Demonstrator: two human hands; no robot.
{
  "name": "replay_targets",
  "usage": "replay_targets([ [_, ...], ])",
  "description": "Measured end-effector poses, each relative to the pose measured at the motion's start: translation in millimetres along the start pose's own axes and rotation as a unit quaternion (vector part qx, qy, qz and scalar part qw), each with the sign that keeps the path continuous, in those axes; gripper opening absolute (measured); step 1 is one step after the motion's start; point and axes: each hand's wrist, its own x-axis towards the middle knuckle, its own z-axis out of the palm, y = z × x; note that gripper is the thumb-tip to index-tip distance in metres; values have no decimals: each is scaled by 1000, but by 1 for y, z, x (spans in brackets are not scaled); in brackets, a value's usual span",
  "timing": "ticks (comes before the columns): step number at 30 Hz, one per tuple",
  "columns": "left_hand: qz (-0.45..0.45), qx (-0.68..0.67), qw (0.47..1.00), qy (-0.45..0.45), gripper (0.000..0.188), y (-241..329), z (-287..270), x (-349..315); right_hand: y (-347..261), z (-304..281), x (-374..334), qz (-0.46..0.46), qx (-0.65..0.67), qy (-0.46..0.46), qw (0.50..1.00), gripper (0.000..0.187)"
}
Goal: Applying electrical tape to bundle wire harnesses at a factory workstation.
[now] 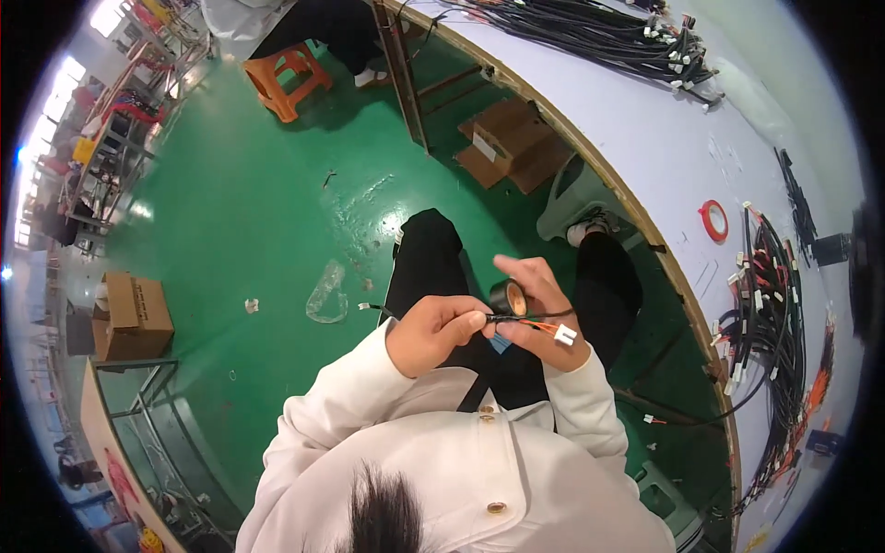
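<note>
Above my lap, my left hand [431, 334] pinches a black-sleeved wire harness [495, 319] between thumb and fingers. A thin black lead runs out past that hand's left side to a small white connector [364, 306]. My right hand [546, 304] holds a roll of black tape [501, 298] with a brown core against the harness, one finger stretched upward. Orange, red and green wires fan out from the sleeve across the right fingers to a white plug [564, 335]. The fingers partly hide where tape and harness meet.
On the white table [645, 157] at the right lie a far bundle of black cables [590, 37], a red tape roll [713, 221] and a nearer pile of harnesses [774, 304]. One cable end [687, 422] hangs over its edge. A cardboard box [134, 315] stands left.
</note>
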Motion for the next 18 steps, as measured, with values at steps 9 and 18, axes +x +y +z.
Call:
replay_targets([
  [9, 189, 172, 950, 182, 8, -14, 10, 5, 23, 35, -21, 87, 121, 118, 982, 34],
  [18, 344, 460, 781, 246, 16, -10, 7, 7, 9, 63, -25, 143, 345, 197, 906, 41],
])
